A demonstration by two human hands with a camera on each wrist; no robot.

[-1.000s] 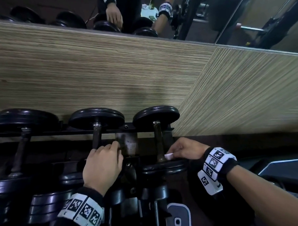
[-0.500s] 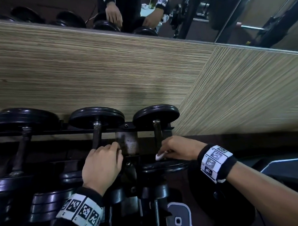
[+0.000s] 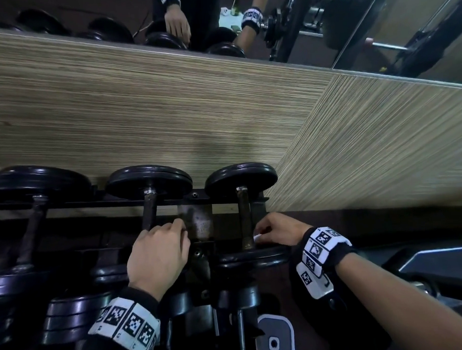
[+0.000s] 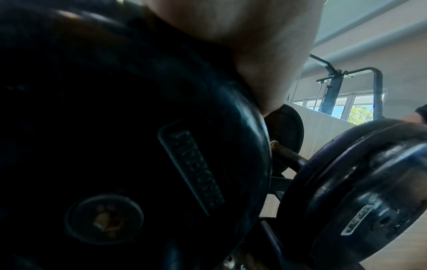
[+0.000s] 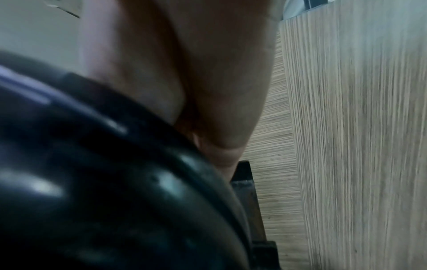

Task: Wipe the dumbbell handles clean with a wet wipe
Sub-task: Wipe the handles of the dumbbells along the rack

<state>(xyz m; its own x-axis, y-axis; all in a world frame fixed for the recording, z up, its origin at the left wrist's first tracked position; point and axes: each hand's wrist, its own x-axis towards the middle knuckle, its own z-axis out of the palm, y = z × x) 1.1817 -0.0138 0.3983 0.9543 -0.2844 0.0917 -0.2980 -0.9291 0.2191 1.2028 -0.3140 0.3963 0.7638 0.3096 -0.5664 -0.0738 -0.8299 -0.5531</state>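
My right hand [image 3: 278,232] pinches the small white wet wipe [image 3: 257,237] against the rusty steel handle [image 3: 244,216] of the rightmost black dumbbell, my left hand [image 3: 159,253] curls over the neighbouring dumbbell's dark handle [image 3: 149,211], and other handles apparently remain.

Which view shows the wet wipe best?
Head view. The wet wipe shows as a small white scrap in the right hand, beside the rightmost dumbbell handle. The right wrist view shows only palm and a black plate; the left wrist view shows no wipe at all.
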